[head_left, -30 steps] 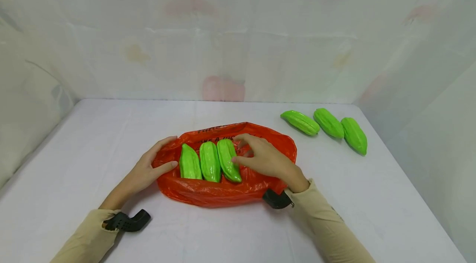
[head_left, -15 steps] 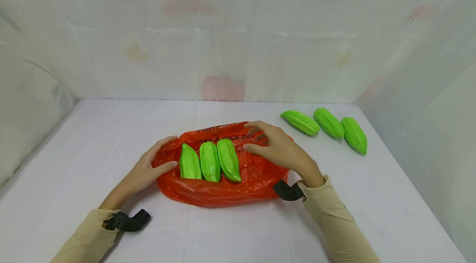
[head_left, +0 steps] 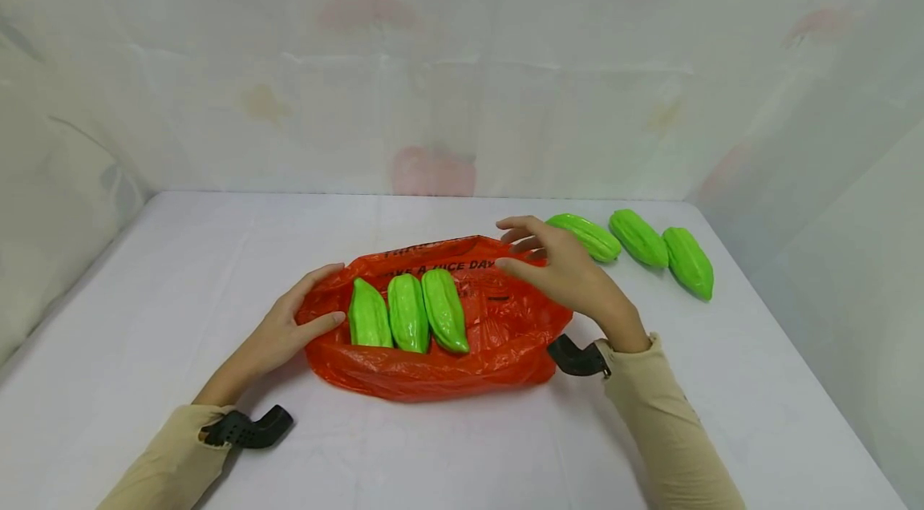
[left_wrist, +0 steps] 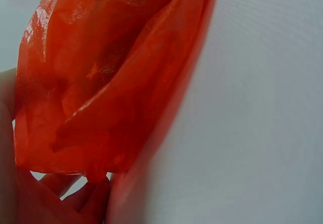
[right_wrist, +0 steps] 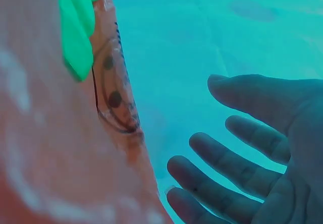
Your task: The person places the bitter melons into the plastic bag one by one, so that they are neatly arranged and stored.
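Note:
A red plastic bag (head_left: 433, 374) lies open in the middle of the table, with dark printing inside. In it three glossy green ridged gourds, shaped like bitter melons, lie side by side; the rightmost gourd (head_left: 444, 311) is fully in sight. My left hand (head_left: 285, 329) holds the bag's left end, its thumb at the opening; in the left wrist view its fingers (left_wrist: 93, 199) curl under the red plastic. My right hand (head_left: 570, 269) hovers over the bag's right rim, holding nothing. Its fingers and thumb are spread apart in the right wrist view.
Three more green gourds lie at the back right: one gourd (head_left: 588, 237) partly behind my right hand, a middle gourd (head_left: 638, 239) and an outer gourd (head_left: 688, 263). The white table (head_left: 404, 454) meets hanging patterned cloth (head_left: 462, 93) at the back and sides.
My right hand has left the rightmost gourd in the bag and moved up and right, toward the gourds at the back. My left hand has stayed on the bag.

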### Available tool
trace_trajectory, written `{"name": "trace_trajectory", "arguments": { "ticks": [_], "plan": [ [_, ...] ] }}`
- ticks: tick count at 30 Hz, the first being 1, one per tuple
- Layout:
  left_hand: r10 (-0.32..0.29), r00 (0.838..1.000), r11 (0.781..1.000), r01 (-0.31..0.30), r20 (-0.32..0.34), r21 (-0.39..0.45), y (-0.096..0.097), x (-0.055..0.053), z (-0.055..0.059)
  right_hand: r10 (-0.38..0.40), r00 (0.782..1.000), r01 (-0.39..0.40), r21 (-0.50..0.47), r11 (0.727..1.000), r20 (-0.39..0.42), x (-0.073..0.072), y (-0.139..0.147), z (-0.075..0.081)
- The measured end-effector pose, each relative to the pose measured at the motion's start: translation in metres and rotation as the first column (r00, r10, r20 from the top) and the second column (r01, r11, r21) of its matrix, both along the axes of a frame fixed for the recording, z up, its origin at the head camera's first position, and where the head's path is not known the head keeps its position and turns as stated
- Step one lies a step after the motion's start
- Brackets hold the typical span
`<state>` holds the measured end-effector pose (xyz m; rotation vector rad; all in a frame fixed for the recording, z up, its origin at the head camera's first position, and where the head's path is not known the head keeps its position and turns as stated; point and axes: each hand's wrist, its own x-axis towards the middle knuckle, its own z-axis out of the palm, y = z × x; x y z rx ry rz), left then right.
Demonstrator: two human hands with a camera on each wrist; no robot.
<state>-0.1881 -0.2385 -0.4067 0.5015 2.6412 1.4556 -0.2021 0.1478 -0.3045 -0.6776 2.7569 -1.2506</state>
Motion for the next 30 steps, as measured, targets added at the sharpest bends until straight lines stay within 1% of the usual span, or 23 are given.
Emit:
{"name": "trace_trajectory", "arguments": {
  "ticks": [7,14,17,25,30],
  "plan": [
    [-0.003,1.0,1.0,0.003,0.002,0.007,0.0,-0.001,0.0,-0.021,0.999,0.021,0.0,1.0,-0.037,-0.004,0.01,0.0],
    [-0.004,1.0,1.0,0.004,0.009,0.01,0.0,-0.001,-0.001,-0.066,0.997,0.066,-0.006,0.998,-0.034,-0.007,0.02,0.001],
    [-0.004,1.0,1.0,0.004,0.012,0.01,0.0,-0.001,0.0,-0.082,0.995,0.081,-0.009,0.997,-0.056,-0.009,0.024,0.0],
    [-0.002,1.0,1.0,0.002,0.015,0.007,0.001,0.0,0.001,-0.141,0.98,0.145,0.017,0.989,-0.142,-0.02,0.037,-0.008],
    [0.0,1.0,1.0,0.0,0.007,0.001,0.001,0.001,0.002,-0.172,0.973,0.175,0.004,0.985,-0.153,-0.028,0.047,-0.016]
  ]
}}
